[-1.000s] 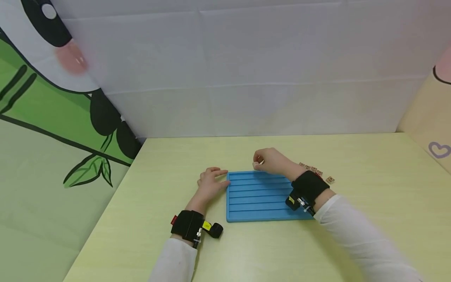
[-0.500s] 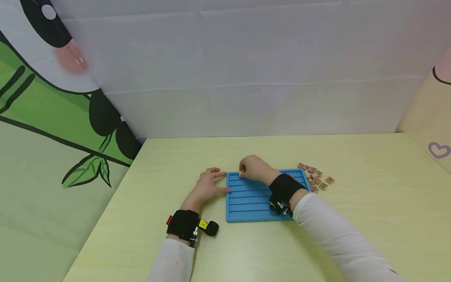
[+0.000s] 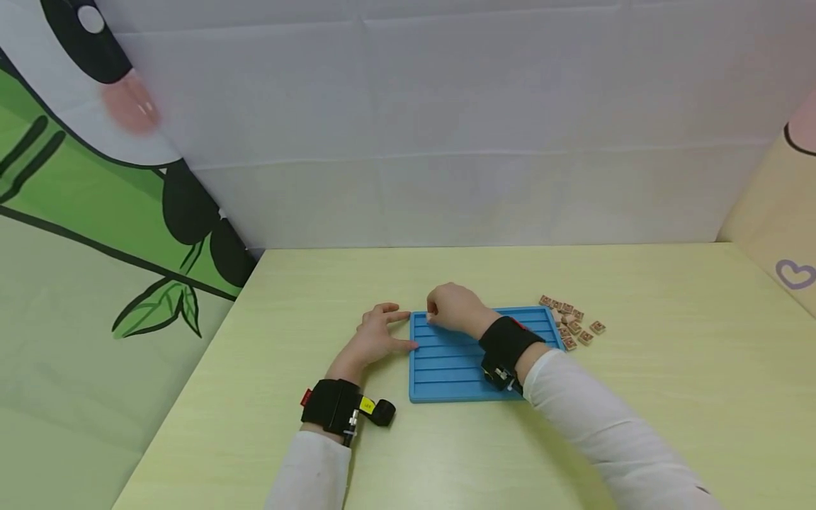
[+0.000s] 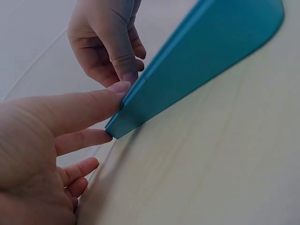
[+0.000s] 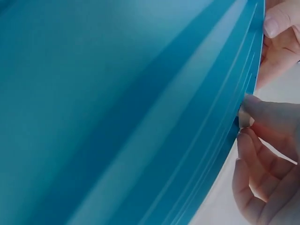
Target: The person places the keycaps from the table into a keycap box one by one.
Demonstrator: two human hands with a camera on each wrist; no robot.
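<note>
A blue tray with long parallel ridges lies on the table. My left hand rests at its left side, thumb and forefinger stretched out and touching the edge. In the left wrist view the thumb tip lies against the rim. My right hand is over the tray's far left corner. Between its thumb and forefinger it pinches a small pale wooden tile, which stands at the tray's far edge. Most of that tile is hidden by the fingers.
Several small wooden tiles with dark markings lie loose by the tray's far right corner, some close against its edge. A pale cloth backdrop hangs behind the table's far edge.
My right hand has moved left along the tray's far edge to its left corner, bringing the loose tiles into fuller view. The left hand has barely shifted.
</note>
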